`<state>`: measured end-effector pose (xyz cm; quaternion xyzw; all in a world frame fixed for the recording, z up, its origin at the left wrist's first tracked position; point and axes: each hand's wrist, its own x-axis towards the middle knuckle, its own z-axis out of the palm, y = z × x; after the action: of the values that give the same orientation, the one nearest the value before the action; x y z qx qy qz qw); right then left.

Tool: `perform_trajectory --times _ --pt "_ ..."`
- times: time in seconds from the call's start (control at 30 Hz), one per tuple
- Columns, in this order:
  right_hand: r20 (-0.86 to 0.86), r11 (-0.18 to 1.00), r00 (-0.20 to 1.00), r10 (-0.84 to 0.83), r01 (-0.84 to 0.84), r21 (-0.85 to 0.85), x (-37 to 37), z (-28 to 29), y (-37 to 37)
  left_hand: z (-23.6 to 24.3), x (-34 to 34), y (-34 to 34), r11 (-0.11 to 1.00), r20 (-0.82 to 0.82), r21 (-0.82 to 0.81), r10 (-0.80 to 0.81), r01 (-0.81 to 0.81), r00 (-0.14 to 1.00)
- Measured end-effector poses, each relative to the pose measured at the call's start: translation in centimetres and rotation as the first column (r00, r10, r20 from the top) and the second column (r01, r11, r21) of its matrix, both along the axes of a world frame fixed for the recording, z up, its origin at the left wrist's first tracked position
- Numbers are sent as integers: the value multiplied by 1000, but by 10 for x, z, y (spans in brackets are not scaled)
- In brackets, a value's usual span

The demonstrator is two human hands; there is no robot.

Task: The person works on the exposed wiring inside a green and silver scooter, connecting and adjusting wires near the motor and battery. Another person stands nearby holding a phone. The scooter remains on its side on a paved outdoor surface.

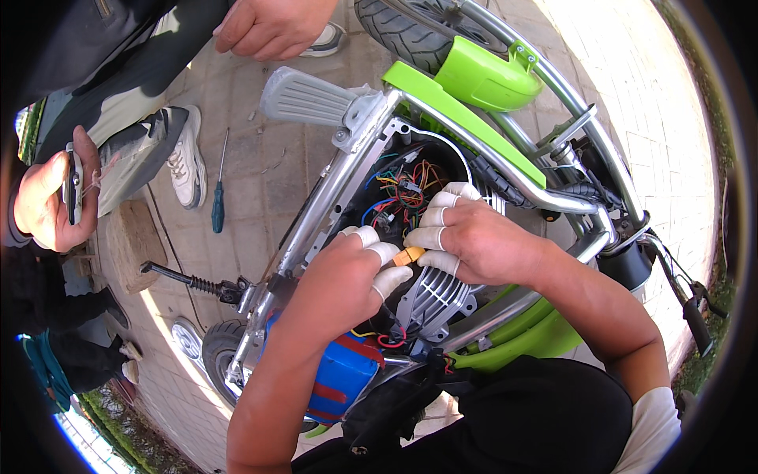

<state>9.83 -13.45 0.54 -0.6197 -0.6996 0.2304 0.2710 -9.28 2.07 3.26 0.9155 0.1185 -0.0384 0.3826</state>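
Both my hands, with white finger covers on the fingertips, meet over the open wiring compartment of a green and silver electric two-wheeler. Between them is a small yellow plug connector. My left hand pinches it from the left, and my right hand grips its right side. Behind the fingers, a tangle of coloured wires fills the black cavity. Below my left hand sits a blue battery pack with red bands, a yellow and a red wire near its top. A ribbed silver cover lies under my right hand.
A screwdriver lies on the paving at the left, near a wooden block. A person at the left holds a phone; a bare hand hangs at the top. The kickstand and grey footrest jut out leftward.
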Motion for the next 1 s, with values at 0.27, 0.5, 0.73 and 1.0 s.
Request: perform_trajectory --times 0.27,0.5,0.73,1.0 --pt "-28 998 1000 -7 9 64 0 0 1 3 2 0 1000 -36 -11 1 -2 999" --pt "-8 999 1000 -1 1 50 0 1 1 2 2 0 1000 -29 -16 0 0 1000" --pt "-26 1000 1000 -15 15 2 -1 0 1 -2 2 -1 1000 27 18 -13 13 1000" --pt "17 1000 1000 -18 19 -6 -6 -5 -2 0 3 -5 981 8 189 -48 45 999"
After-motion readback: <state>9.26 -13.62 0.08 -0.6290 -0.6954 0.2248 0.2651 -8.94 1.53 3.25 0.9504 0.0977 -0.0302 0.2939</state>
